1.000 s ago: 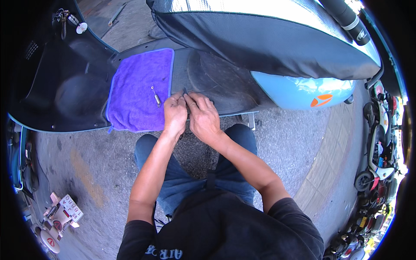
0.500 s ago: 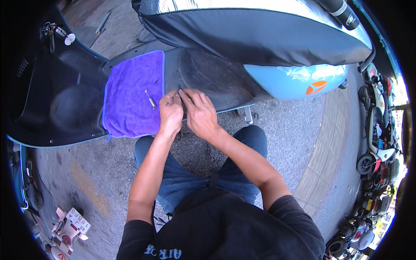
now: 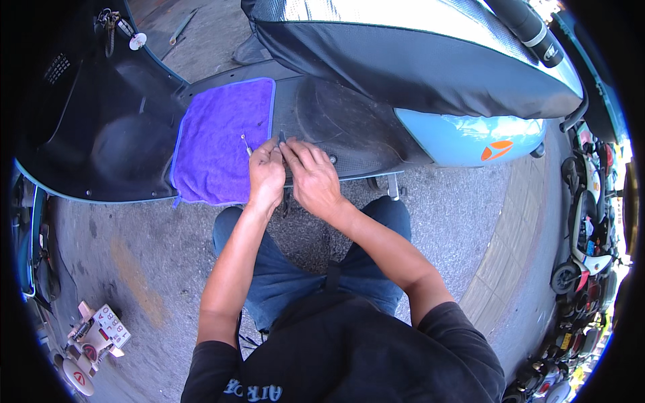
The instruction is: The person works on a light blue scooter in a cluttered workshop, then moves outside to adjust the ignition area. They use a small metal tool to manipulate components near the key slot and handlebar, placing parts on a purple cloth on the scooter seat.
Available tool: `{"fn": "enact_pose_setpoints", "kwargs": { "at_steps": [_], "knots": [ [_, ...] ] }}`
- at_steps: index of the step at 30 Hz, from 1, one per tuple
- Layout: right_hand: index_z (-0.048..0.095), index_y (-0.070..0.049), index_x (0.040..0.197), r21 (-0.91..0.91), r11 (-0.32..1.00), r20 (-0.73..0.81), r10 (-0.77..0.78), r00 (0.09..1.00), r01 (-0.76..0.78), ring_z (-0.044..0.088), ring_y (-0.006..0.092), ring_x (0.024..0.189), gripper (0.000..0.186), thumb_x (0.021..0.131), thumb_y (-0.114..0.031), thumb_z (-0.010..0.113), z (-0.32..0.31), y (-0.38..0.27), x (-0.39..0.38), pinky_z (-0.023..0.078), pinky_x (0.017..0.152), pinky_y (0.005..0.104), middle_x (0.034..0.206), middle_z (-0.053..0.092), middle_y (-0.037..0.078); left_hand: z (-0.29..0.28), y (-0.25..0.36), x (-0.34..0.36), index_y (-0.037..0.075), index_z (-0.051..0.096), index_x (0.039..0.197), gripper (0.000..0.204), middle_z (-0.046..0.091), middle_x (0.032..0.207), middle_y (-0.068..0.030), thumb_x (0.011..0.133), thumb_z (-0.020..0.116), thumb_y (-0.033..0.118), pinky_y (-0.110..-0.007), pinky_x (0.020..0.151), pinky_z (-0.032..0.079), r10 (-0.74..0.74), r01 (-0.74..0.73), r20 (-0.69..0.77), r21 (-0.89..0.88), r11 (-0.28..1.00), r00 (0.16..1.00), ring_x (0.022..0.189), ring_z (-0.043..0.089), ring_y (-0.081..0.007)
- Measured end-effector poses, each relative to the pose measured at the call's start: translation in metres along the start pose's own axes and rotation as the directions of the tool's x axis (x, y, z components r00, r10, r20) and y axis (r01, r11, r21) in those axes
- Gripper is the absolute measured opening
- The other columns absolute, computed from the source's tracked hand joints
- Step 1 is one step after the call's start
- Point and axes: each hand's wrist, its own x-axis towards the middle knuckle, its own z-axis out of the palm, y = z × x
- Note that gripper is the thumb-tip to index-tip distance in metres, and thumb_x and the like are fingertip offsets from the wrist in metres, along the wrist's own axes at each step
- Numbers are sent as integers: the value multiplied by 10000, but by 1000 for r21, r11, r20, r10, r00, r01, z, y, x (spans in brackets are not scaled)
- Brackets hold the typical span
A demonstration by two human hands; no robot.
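Note:
My left hand point(image 3: 267, 176) and my right hand point(image 3: 314, 178) meet over the black scooter floorboard point(image 3: 336, 121), fingertips pinched together. Between them pokes up the tip of a small dark piece point(image 3: 281, 136); its kind is too small and too covered to tell. Beside my left hand lies a purple towel point(image 3: 215, 141), spread on the floorboard. On the towel is a small metal part with a thin rod and a ring end point(image 3: 245, 140), its lower end hidden behind my left hand.
Above my hands hangs the scooter's covered seat point(image 3: 403, 67), black and silver, over a light blue body panel point(image 3: 463, 134). To the left rises the black front shield point(image 3: 101, 121), with keys point(image 3: 109, 27) at its top. Parked scooters point(image 3: 588, 208) line the right.
The scooter and towel have shifted right in the view while my hands stay nearly in place. My left hand now covers part of the metal part. Both hands keep their pinch.

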Motion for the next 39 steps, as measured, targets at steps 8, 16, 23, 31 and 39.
{"fn": "enact_pose_setpoints", "kwargs": {
  "at_steps": [8, 16, 23, 31, 39],
  "knots": [
    [613, 72, 1368, 16, 999, -3, -43, 999, 43, 567, 350, 1289, 561, 816, -21, 640, -2, 1, 3, 460, 1115, 464, 1377, 594, 195, 1, 8, -4, -125, 561, 1388, 383, 680, 1321, -235, 1102, 376, 51, -365, 1020, 542, 21, -21, 0, -5, 1000, 1000, 1177, 681, -262],
    [618, 72, 1363, 21, 999, -25, -41, 999, 41, 571, 345, 1278, 548, 826, -34, 635, -1, 4, 3, 466, 1102, 459, 1362, 603, 186, 0, -1, 0, -113, 580, 1368, 367, 675, 1331, -233, 1107, 386, 55, -357, 1021, 541, 16, -16, -2, 1, 1000, 1000, 1177, 675, -258],
    [636, 53, 1350, 28, 999, -12, -31, 999, 31, 583, 337, 1264, 528, 826, -17, 637, -1, 6, 0, 478, 1081, 456, 1349, 613, 173, 3, -3, 1, -122, 584, 1350, 362, 677, 1324, -234, 1105, 379, 47, -366, 1030, 542, 9, -9, -19, -12, 1000, 1000, 1185, 676, -267],
    [646, 54, 1329, 54, 997, -66, -56, 996, 59, 587, 335, 1260, 504, 835, -45, 645, -1, 10, 1, 477, 1089, 459, 1345, 618, 173, 5, 4, -3, -150, 532, 1392, 386, 665, 1341, -249, 1107, 371, 53, -376, 1055, 533, -27, 26, -23, -65, 998, 999, 1213, 667, -283],
    [661, 15, 1340, 45, 998, -48, -44, 998, 46, 605, 325, 1245, 537, 804, 12, 660, -8, 11, 3, 495, 1058, 452, 1328, 637, 137, 11, 7, -7, -170, 450, 1456, 424, 650, 1344, -259, 1111, 375, 65, -380, 1063, 531, -61, 58, -56, -61, 996, 997, 1237, 649, -281]
  ]
}}
